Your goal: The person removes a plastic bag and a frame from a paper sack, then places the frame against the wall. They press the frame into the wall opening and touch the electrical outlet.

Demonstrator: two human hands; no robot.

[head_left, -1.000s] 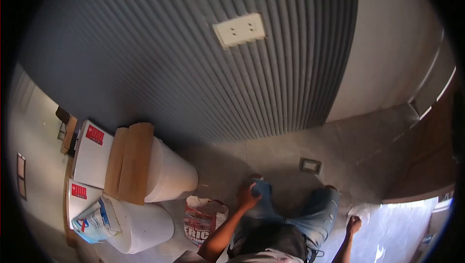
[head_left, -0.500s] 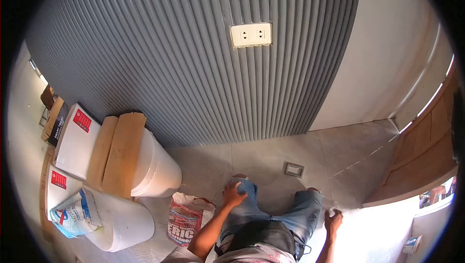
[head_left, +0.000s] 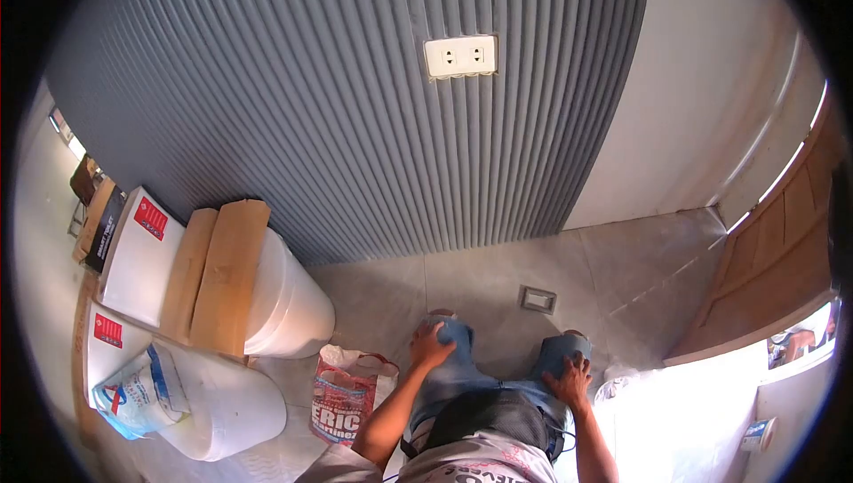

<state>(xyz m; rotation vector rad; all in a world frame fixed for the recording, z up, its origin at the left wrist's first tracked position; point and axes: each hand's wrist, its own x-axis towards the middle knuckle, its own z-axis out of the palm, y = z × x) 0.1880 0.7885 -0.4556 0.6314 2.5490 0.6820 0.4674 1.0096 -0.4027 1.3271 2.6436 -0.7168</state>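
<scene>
Kneeling on the tiled floor (head_left: 498,274) near the ribbed wall (head_left: 355,110), left hand (head_left: 430,347) flat on the left knee (head_left: 451,337) and right hand (head_left: 569,376) on the right knee (head_left: 562,351), fingers spread and gripping nothing, printed plastic bag (head_left: 345,394) just beside the left thigh, white toilets (head_left: 267,305) further left.

Beside your left knee, the red-and-white plastic bag (head_left: 345,394) on the floor shows the large white letters "ERIC", cut off at a fold. The dark box (head_left: 104,227) propped behind the white toilets carries white lettering too small to read; the red labels (head_left: 151,217) on the cisterns are likewise illegible.
</scene>
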